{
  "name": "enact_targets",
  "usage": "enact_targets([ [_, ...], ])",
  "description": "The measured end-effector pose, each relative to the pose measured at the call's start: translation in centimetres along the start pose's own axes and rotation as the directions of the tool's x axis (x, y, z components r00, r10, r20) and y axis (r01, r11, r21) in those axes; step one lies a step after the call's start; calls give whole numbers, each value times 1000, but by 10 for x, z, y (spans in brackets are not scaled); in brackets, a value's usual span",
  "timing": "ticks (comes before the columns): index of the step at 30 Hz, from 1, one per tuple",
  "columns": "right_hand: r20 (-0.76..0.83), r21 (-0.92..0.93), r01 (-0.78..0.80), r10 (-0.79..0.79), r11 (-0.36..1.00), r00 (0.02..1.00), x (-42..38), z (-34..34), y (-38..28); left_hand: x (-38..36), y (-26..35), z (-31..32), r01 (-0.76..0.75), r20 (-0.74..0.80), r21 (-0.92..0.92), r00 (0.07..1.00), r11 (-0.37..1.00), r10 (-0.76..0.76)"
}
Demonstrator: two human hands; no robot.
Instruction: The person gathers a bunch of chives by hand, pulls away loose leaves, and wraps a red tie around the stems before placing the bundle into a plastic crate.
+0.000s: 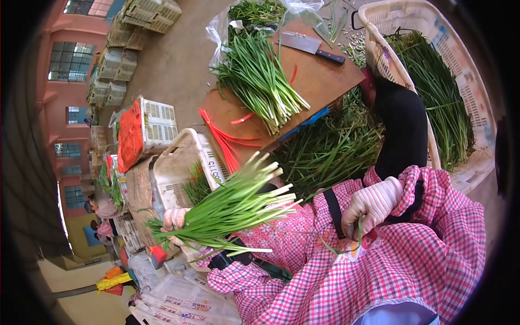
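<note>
My left hand (174,221), in a striped glove, grips a bunch of garlic chives (233,203) near its leafy end. The white stem ends fan out to the upper right. Over my lap, my gloved right hand (371,208) pinches a loose chive leaf (346,248) that hangs from its fingers. On the brown board (319,81) ahead lies a larger pile of garlic chives (260,81), its white ends facing me. A knife (311,46) with a dark handle rests behind it. Red ties (222,138) lie at the board's near left edge.
A white crate (395,70) of chives (433,97) stands at the right. Loose leaves (330,146) are heaped below the board. Another crate (187,157) is to the left, with a red cloth (130,138) on a crate beyond. Stacked crates (114,65) line the wall.
</note>
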State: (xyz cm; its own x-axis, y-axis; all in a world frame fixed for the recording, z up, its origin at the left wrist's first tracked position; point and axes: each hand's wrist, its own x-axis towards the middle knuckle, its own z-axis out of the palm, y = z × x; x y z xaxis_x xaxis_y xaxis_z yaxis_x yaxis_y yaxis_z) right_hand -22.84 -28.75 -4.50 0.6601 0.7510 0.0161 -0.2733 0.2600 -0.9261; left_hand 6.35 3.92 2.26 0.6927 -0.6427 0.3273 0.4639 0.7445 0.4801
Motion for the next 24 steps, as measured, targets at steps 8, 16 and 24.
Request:
enact_targets([
  [8,-571,-593,-505,116,627,813,-2,4,-2,-16,15,-17,-222,-22,-3,975,975,222],
  [16,-551,-184,-7,-97,983,829,64,23,-4,-10,7,9,-41,112,-10,993,999,42],
  [24,-688,-15,80,-68,997,722,76,23,-30,-6,-5,45,-28,99,68,995,997,22],
])
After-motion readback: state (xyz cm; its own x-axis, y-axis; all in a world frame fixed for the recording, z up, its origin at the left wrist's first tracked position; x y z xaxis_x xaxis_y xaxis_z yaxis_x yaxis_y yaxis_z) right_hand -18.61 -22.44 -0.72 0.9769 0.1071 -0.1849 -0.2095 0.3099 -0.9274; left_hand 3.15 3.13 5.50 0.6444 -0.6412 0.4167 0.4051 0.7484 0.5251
